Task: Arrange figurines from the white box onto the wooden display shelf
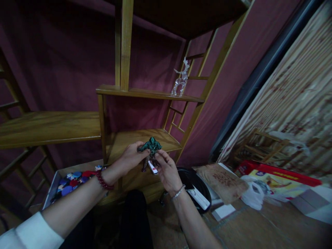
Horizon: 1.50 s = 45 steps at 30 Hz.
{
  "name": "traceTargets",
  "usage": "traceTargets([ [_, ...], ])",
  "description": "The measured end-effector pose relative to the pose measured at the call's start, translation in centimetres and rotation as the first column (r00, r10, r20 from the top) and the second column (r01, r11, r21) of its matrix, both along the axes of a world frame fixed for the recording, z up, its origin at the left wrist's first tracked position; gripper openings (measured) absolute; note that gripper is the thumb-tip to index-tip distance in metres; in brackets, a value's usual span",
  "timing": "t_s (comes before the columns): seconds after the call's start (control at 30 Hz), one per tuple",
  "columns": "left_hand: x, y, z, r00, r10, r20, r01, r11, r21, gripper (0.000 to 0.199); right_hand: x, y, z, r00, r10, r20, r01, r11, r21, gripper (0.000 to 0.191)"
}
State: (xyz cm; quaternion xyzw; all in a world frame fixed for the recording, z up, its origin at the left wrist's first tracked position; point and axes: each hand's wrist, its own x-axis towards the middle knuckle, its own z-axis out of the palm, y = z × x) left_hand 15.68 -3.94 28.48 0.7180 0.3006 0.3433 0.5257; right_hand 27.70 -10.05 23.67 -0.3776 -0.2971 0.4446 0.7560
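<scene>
Between my two hands is a small figurine, shiny dark green at the top and brownish lower down. My left hand grips its left side, the thumb lying across the front. On the other side, the fingers of my right hand pinch its right edge. The figurine is held in front of the lower compartment of a wooden shelf. Below it shows part of a white, phone-like object, partly covered by the figurine and my right hand.
A clear deer figurine stands on the upper shelf board. At lower left, a white box holds several colourful small figures. To the right on the floor lie a round black object, a cardboard piece, a plastic bag and a red-yellow box.
</scene>
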Motion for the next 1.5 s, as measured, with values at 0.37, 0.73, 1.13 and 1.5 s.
traceTargets([
  [0.37, -0.9, 0.4, -1.3, 0.995, -0.075, 0.069, 0.086, 0.98, -0.177, 0.028, 0.0, 0.3, -0.8, 0.999, 0.011, -0.039, -0.012, 1.0, -0.012, 0.024],
  [0.73, -0.5, 0.0, -1.2, 0.986, -0.112, 0.126, 0.142, 0.956, -0.259, 0.039, 0.8, 0.0, -0.4, 0.995, 0.013, -0.101, -0.014, 1.0, -0.014, 0.022],
  [1.13, 0.0, -1.0, 0.4, 0.986, -0.091, 0.137, 0.128, 0.948, -0.293, 0.033, 1.5, -0.7, 0.6, 1.0, 0.012, 0.029, -0.012, 1.0, -0.011, 0.026],
  [1.5, 0.8, -1.1, 1.4, 0.984, -0.064, 0.166, 0.101, 0.969, -0.223, 0.029, 1.9, -1.1, 2.0, 0.977, -0.048, 0.208, 0.038, 0.998, 0.052, 0.025],
])
